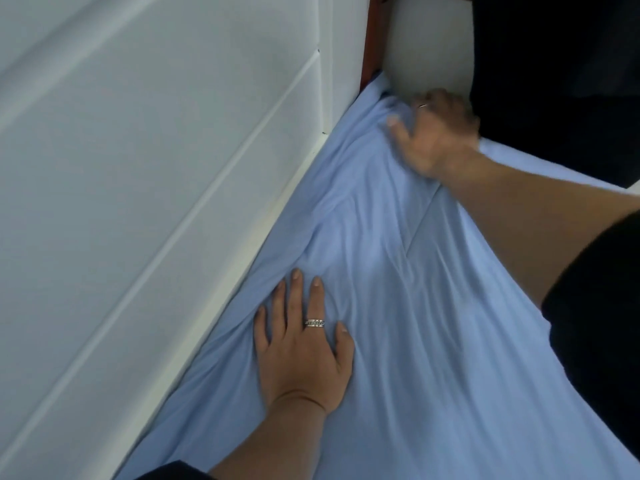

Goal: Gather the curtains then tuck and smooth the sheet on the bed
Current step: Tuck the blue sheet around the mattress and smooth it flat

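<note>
A light blue sheet covers the bed, wrinkled and bunched along the white panelled wall. My left hand lies flat on the sheet near the wall, fingers spread, with rings on one finger. My right hand reaches to the far corner of the bed, blurred, fingers curled into the bunched sheet edge where it meets the wall. No curtains are in view.
The white panelled wall runs along the bed's left side. A reddish-brown wooden post stands at the far corner. A large black shape lies on the bed at the upper right, behind my right hand.
</note>
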The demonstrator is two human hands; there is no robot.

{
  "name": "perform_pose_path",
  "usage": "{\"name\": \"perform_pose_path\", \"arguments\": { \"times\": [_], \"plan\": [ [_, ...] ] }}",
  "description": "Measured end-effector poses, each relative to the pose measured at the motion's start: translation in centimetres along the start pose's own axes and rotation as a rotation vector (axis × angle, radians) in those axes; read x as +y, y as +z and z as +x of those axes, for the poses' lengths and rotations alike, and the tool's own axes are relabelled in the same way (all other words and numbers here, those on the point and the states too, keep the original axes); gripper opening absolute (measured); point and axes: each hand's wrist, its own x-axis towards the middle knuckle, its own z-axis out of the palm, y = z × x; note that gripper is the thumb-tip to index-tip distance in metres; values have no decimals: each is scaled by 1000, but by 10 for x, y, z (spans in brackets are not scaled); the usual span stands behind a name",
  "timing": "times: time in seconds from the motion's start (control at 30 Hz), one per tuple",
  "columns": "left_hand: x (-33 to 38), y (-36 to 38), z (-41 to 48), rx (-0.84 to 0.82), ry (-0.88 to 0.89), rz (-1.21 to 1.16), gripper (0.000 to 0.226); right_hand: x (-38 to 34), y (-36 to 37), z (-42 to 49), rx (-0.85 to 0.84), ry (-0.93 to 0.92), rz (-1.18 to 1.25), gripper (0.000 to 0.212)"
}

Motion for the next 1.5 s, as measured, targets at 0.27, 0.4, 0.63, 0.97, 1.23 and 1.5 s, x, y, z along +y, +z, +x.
{"name": "perform_pose_path", "arguments": {
  "times": [0.27,0.4,0.63,0.97,1.23,1.5],
  "plan": [
    [0,0,1,-4,-1,9,68,-23,40,-102,-27,-215,-10,88],
    [0,-2,1,-6,-3,9,68,-35,49,-72,-114,-237,-114,94],
    [0,-3,1,-3,-2,12,69,-47,32,17,-109,-80,21,85],
    [0,-1,3,-14,10,30,70,-45,12,-25,75,-9,63,68],
    [0,0,3,34,10,16,69,22,41,-137,-194,-244,-75,79],
    [4,-3,4,4,-21,21,69,39,25,-159,-28,-172,0,73]
  ]
}}
